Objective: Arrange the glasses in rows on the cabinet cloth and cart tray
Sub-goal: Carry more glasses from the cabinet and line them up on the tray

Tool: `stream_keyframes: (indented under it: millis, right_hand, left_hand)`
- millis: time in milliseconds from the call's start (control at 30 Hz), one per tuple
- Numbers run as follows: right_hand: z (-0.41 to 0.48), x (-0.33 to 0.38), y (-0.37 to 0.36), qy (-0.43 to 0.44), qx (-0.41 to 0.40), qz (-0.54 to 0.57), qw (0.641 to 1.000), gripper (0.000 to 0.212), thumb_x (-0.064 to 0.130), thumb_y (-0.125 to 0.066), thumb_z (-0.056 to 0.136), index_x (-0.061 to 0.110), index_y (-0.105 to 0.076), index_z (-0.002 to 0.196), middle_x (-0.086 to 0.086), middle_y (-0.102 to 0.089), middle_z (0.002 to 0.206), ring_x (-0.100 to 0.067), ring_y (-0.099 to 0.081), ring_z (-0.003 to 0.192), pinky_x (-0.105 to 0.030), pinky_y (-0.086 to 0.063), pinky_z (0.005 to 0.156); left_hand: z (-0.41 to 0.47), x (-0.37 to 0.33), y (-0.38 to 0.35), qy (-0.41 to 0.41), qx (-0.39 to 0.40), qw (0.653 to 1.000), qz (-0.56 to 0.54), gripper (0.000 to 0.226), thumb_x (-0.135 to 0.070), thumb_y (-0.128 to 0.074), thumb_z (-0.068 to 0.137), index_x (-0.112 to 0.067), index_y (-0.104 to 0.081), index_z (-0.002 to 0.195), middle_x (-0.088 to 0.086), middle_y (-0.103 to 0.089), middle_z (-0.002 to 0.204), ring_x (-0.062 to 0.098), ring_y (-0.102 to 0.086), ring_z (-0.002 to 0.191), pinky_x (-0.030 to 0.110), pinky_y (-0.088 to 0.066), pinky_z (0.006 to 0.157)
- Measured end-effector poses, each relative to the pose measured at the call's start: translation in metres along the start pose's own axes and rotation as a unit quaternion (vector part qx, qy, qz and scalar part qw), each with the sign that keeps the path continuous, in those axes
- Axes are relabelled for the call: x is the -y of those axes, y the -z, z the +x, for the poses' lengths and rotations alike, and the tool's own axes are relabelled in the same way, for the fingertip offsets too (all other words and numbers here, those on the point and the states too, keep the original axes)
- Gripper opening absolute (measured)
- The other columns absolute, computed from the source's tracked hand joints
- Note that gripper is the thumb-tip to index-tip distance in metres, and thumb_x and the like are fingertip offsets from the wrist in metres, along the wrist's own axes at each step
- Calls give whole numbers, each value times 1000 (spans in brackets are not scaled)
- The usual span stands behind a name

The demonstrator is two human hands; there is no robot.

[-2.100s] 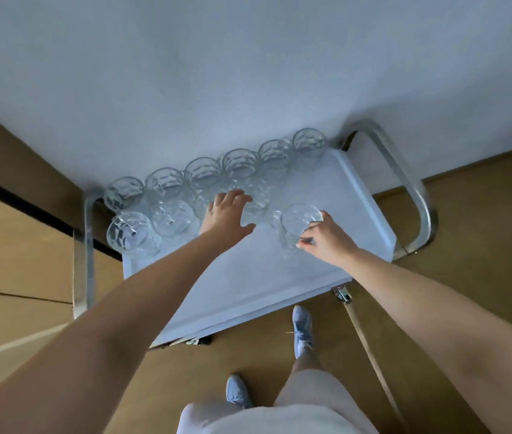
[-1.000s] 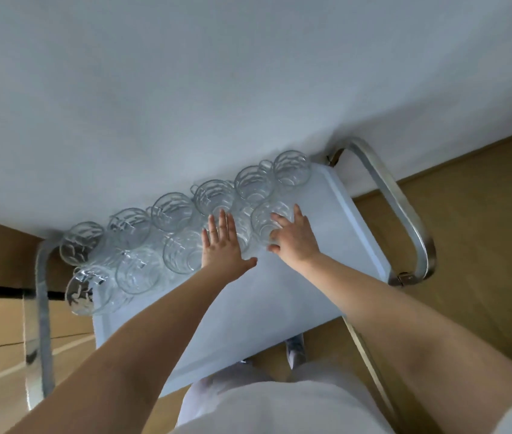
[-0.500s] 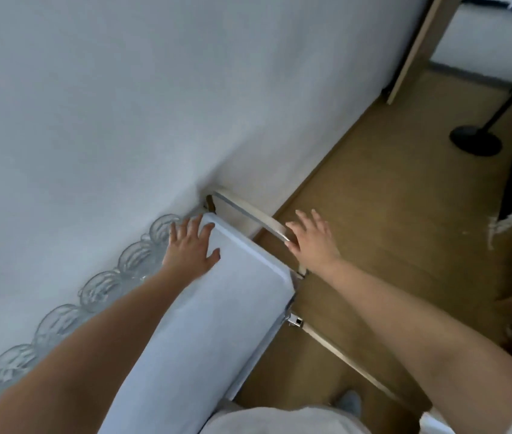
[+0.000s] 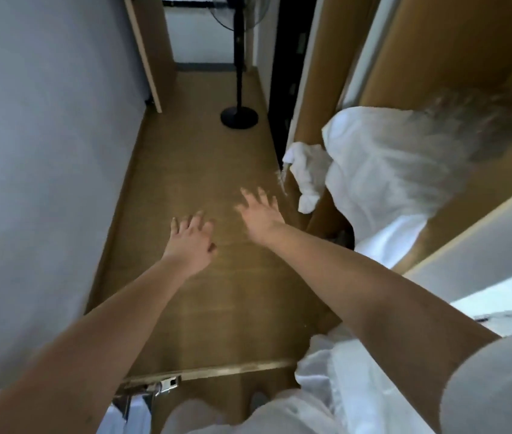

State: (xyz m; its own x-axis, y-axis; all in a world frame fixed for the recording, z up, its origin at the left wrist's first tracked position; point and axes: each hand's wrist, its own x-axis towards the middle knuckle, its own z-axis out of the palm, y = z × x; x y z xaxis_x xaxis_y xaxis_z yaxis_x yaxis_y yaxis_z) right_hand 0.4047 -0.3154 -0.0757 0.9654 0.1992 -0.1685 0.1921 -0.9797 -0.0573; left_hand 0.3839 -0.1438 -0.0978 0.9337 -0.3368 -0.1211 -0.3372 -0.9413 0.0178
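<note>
Home hallway: wood floor, standing fan

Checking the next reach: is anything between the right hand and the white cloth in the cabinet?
Nothing visible. The right hand, open and empty, hangs over bare floor; the cloth lies to its right, one bunched corner drooping over the edge of the cabinet.
</note>
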Motion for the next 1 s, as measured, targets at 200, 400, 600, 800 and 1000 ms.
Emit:
stream_keyframes:
  millis: [200, 400, 600, 800, 1000]
  right_hand:
    - [11, -128, -3, -162, -27, 56, 985, 59, 17, -53, 90, 26, -31, 145, -4, -4, 158, -38, -4, 144, -57, -17, 115]
    - [40, -244, 32, -302, -151, 85, 937, 54, 24, -48, 93, 22, -31, 144, -5, -11, 156, -32, -9, 144, -45, -16, 117]
    - [59, -355, 62, -480, -204, 126, 844, 56, 22, -46, 94, 20, -25, 146, -8, -12, 157, -27, -9, 145, -36, -15, 118]
    - [76, -394, 87, -559, -250, 139, 778, 58, 23, -51, 92, 18, -29, 146, -9, -18, 156, -24, -14, 145, -37, -19, 117]
    - [50, -438, 83, -615, -218, 84, 753, 57, 21, -49, 93, 18, -28, 146, -9, -19, 155, -24, -14, 145, -38, -13, 119]
  left_hand:
    - [97, -82, 3, -140, 0, 990, 12, 59, -36, -46, 92, -22, -26, 146, 10, -16, 155, 32, -18, 142, 54, -9, 117]
    - [245, -130, 36, -241, -61, 968, -33, 56, -29, -52, 91, -16, -33, 143, 11, -28, 150, 26, -24, 141, 44, -12, 119]
    - [371, -201, 83, -418, -76, 903, -63, 52, -20, -51, 92, -13, -37, 141, 11, -27, 152, 27, -25, 141, 37, -20, 117]
    - [484, -265, 126, -487, -44, 870, -67, 56, -26, -50, 93, -17, -29, 144, 9, -24, 152, 28, -26, 139, 38, -30, 111]
    - [515, -355, 131, -515, -23, 839, -173, 64, -21, -60, 85, -10, -33, 143, 12, -30, 149, 29, -28, 138, 33, -23, 113]
